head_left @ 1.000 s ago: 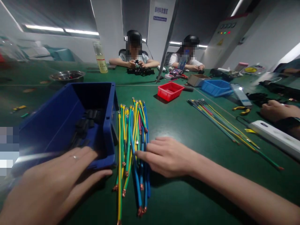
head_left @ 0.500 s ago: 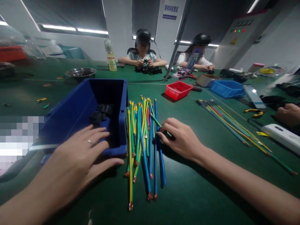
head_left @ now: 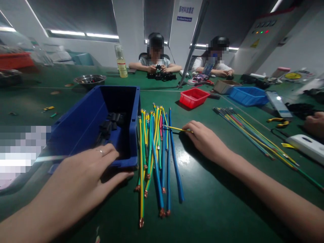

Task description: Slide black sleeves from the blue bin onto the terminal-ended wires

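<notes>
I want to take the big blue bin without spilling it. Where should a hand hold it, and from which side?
Hold the blue bin by its near front rim, from the person's side. That low lip faces the person, and the left hand already lies over it. The black parts sit deep inside, and the wire bundle crowds the bin's right wall, so that side is poor.
</notes>
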A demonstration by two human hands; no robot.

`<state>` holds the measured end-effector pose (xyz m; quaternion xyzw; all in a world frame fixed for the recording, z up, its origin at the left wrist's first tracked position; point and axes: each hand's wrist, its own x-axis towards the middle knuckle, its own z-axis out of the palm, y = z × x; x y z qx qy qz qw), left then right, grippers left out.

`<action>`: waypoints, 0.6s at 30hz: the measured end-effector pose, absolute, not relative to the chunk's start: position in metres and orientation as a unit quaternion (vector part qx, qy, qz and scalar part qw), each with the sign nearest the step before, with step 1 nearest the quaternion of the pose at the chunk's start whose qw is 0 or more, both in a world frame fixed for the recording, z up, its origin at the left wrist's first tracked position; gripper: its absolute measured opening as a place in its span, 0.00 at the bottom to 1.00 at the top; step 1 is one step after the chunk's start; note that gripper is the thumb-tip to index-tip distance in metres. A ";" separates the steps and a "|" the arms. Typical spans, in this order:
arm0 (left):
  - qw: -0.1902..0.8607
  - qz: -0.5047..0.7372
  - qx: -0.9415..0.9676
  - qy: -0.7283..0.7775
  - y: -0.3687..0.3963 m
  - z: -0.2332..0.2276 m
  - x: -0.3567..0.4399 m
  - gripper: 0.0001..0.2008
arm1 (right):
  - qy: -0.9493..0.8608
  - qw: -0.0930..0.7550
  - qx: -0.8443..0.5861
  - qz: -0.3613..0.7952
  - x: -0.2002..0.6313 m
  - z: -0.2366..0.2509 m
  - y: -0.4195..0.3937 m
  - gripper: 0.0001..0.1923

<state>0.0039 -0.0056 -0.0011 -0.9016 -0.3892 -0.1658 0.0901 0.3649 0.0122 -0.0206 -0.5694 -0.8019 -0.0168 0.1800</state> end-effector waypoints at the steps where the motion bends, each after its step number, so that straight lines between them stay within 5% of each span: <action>1: 0.080 -0.165 -0.903 -0.388 -0.006 -0.001 0.003 0.27 | -0.803 0.187 -0.565 -0.012 0.365 -0.021 0.013 0.10; 9: 0.092 -0.176 -0.890 -0.410 -0.008 -0.005 0.002 0.29 | -0.841 0.227 -0.487 0.067 0.351 -0.022 0.006 0.10; 18: 0.029 -0.214 -0.885 -0.413 -0.005 -0.016 -0.002 0.17 | -0.865 0.231 -0.438 0.085 0.343 -0.022 0.004 0.10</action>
